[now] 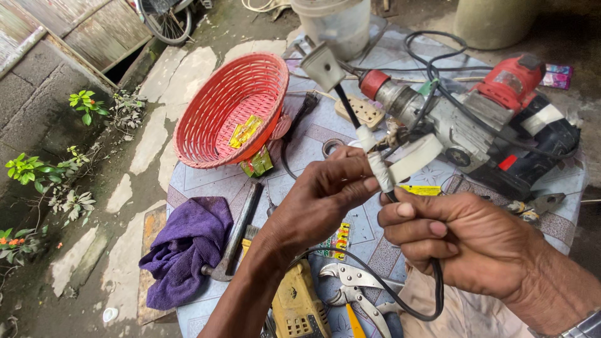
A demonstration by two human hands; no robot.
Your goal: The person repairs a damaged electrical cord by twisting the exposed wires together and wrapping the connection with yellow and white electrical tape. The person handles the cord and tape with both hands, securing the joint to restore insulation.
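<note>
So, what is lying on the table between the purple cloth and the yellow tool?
In the head view, a hammer lies between the purple cloth and the yellow tool, its head touching the cloth's edge.

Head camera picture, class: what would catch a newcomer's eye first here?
At centre, the left hand and right hand hold a black cable with white tape wrapped around a joint in it; a white plug sits at its upper end. Behind, at the right of the table, lies a big red, grey and black power drill. A red woven basket stands at the left, with a purple cloth below it.
</note>
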